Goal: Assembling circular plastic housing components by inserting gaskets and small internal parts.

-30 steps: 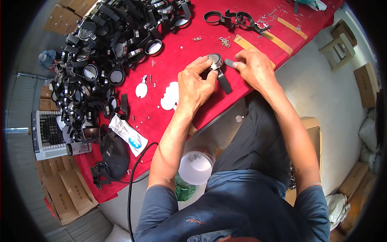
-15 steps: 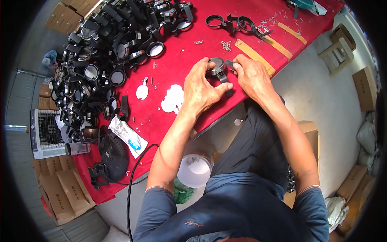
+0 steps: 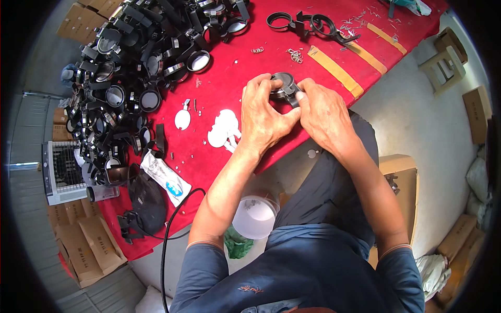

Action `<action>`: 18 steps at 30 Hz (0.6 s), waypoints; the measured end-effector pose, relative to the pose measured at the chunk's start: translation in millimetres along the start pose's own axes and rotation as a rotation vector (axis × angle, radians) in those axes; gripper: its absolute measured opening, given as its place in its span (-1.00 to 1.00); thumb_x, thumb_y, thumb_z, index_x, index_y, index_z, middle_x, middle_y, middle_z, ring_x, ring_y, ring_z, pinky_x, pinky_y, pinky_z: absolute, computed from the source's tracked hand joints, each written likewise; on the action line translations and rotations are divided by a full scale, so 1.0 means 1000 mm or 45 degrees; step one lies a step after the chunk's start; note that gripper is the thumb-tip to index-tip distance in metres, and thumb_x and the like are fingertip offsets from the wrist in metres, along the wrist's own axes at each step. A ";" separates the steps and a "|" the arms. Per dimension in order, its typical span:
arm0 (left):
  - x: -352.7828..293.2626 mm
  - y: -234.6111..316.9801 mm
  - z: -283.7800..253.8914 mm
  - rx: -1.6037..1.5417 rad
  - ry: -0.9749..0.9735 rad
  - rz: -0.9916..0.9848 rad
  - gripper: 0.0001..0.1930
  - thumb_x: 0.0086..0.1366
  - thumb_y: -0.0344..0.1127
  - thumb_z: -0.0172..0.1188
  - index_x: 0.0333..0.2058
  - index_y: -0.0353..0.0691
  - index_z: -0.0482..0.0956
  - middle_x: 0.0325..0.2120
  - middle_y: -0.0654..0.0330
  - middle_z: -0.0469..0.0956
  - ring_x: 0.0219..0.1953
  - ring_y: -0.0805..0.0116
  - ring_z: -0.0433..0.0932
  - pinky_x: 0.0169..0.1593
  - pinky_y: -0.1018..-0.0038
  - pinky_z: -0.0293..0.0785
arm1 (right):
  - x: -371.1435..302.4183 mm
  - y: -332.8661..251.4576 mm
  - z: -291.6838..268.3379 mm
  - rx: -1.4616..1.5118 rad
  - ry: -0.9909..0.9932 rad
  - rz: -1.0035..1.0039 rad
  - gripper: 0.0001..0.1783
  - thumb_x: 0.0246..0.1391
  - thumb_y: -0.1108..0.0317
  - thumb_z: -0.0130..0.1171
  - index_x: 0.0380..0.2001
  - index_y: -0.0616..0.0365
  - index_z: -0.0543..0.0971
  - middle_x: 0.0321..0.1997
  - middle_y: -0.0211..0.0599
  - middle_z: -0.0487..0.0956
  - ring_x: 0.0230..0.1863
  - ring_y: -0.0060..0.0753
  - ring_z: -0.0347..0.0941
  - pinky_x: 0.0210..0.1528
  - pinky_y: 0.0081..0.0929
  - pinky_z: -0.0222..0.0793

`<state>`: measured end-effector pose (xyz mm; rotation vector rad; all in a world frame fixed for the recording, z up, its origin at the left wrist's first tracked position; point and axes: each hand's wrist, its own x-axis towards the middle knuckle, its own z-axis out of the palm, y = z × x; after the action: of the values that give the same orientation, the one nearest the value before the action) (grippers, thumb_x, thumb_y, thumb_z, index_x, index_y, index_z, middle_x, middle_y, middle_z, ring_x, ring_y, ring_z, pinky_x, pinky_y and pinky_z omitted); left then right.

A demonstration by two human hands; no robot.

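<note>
A round black part with a silver rim and a black arm [image 3: 283, 81] sits near the front edge of the red table. My left hand [image 3: 262, 117] is closed round its left side, fingers on top and thumb stretched toward the arm. From the other side my right hand [image 3: 329, 116] pinches at the part's arm, thumb and fingertips pressed close together. Whether a small piece is still between those right fingertips is hidden. White flat discs with tabs [image 3: 224, 128] overlap beside my left wrist, and a single white disc [image 3: 182, 119] lies farther left.
A tall heap of similar black ringed parts [image 3: 130, 78] covers the table's left. Black rings [image 3: 323, 25] lie at the back, near yellow tape strips [image 3: 335, 71] and small metal springs [image 3: 296, 56]. A white bucket [image 3: 254, 216] stands below the table edge; a black cable [image 3: 166, 250] hangs left.
My right hand has moved left against the round part; the small dark flat piece seen in its fingertips before is now out of sight. The left hand keeps its hold.
</note>
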<state>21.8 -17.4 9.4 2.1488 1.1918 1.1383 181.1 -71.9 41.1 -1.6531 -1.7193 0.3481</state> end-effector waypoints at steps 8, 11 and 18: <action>-0.002 -0.003 0.002 0.030 0.088 0.056 -0.58 0.05 -0.36 0.47 -0.08 -0.31 0.65 0.04 -0.16 0.58 0.03 -0.15 0.59 0.08 0.07 0.56 | 0.008 -0.018 0.010 -0.136 -0.097 0.162 -0.62 0.23 0.17 0.36 -0.19 0.33 0.57 -0.33 0.18 0.68 -0.20 0.25 0.69 -0.14 0.12 0.58; -0.001 -0.004 0.004 0.082 0.130 0.090 -0.64 0.08 -0.39 0.42 -0.10 -0.32 0.67 0.03 -0.16 0.58 0.02 -0.15 0.59 0.07 0.07 0.55 | 0.015 -0.018 0.013 -0.196 -0.095 0.174 -0.61 0.21 0.15 0.38 -0.21 0.32 0.58 -0.39 0.13 0.69 -0.29 0.23 0.70 -0.22 0.10 0.60; 0.000 -0.001 0.004 0.059 0.147 0.068 -0.70 0.10 -0.40 0.39 -0.16 -0.33 0.70 0.00 -0.13 0.60 0.00 -0.13 0.59 0.07 0.07 0.55 | 0.018 -0.011 0.017 -0.188 -0.023 -0.004 -0.71 0.22 0.23 0.35 -0.31 0.26 0.55 -0.48 0.05 0.63 -0.40 0.20 0.63 -0.36 0.03 0.52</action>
<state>24.3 -16.3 6.3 2.1876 1.2281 1.2857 163.1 -51.4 42.1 -1.7563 -1.7979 0.2401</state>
